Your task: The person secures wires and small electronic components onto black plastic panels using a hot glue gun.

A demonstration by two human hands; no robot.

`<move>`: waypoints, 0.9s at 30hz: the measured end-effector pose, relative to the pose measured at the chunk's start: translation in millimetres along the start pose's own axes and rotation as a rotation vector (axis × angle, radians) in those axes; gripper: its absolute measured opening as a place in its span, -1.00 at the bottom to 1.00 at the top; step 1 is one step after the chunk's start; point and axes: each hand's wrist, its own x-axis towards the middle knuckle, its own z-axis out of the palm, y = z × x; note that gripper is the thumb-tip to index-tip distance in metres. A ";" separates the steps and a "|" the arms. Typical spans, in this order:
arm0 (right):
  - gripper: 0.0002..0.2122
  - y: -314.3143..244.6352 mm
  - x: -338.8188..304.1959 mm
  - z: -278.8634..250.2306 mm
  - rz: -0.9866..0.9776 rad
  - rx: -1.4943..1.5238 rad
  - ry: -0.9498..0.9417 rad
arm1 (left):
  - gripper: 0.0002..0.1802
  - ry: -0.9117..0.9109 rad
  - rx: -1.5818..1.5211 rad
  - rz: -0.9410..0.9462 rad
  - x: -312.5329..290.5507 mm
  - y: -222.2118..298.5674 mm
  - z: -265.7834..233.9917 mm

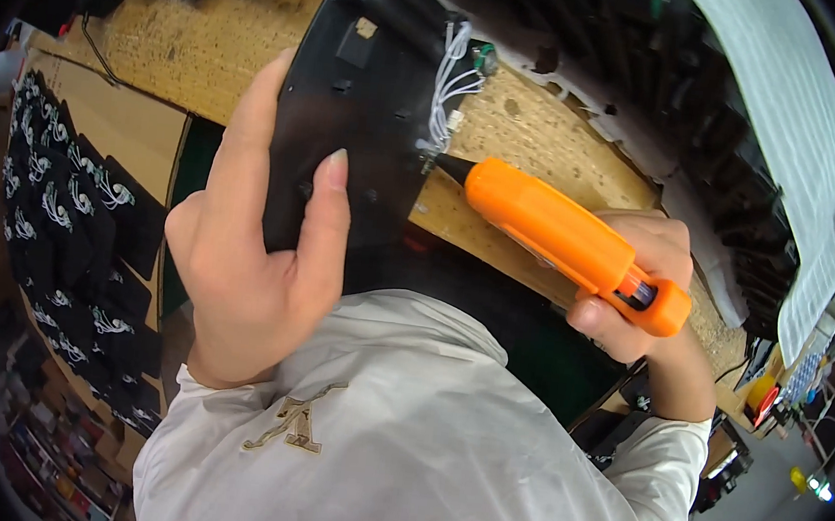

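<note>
My left hand (271, 216) grips a flat black plastic panel (352, 104) by its near left edge, thumb on top and fingers along the side. White wires (446, 82) are bunched along the panel's right edge, beside a small green round part (485, 58). My right hand (638, 272) is wrapped round an orange hot glue gun (552, 223). Its black nozzle points left and meets the panel's right edge, close to the lower end of the wires. Whether glue is coming out is too small to tell.
A worn wooden bench (219, 20) lies beneath. At the left, a cardboard box (128, 132) carries many black pieces (62, 196) with white wires. Dark stacked parts (654, 102) stand along the far right, next to a pale translucent sheet (772, 124).
</note>
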 end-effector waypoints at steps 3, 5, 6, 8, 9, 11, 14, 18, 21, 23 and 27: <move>-0.57 6.1 -0.1 1.8 -0.004 0.026 -0.011 | -0.50 -0.005 0.024 0.023 -0.1 -4.0 0.3; -0.52 7.2 -1.9 3.7 0.015 0.041 -0.013 | -0.50 -0.011 0.034 0.014 0.6 -4.4 -0.3; -0.51 6.2 -0.5 3.8 0.022 0.034 -0.025 | -0.49 -0.013 0.040 0.019 0.6 -5.3 -0.6; -0.49 8.6 1.8 3.9 -0.004 0.027 -0.046 | -0.48 -0.014 0.044 0.022 0.0 -9.7 -1.9; -0.49 9.1 0.8 3.9 0.000 0.032 -0.049 | -0.48 -0.012 0.043 0.036 0.6 -10.8 -1.8; -0.49 7.1 -3.1 4.8 0.091 0.061 0.004 | -0.47 -0.039 0.039 0.005 2.1 -7.3 -2.5; -0.49 6.3 -0.6 2.0 0.104 0.054 -0.030 | -0.46 -0.065 0.050 -0.019 2.7 -5.9 -5.3; -0.50 4.5 0.4 3.1 0.111 0.014 -0.050 | -0.46 -0.066 0.045 -0.029 2.2 -8.9 -5.6; -0.51 4.7 1.2 2.5 0.118 0.051 -0.062 | -0.45 -0.031 0.043 -0.015 1.5 -10.0 -3.1; -0.51 6.3 2.1 2.7 0.094 0.059 -0.065 | -0.45 -0.050 0.056 -0.035 1.4 -8.4 -5.5; -0.52 5.4 2.4 2.6 0.097 0.051 -0.074 | -0.46 -0.057 0.037 -0.049 1.7 -10.1 -4.4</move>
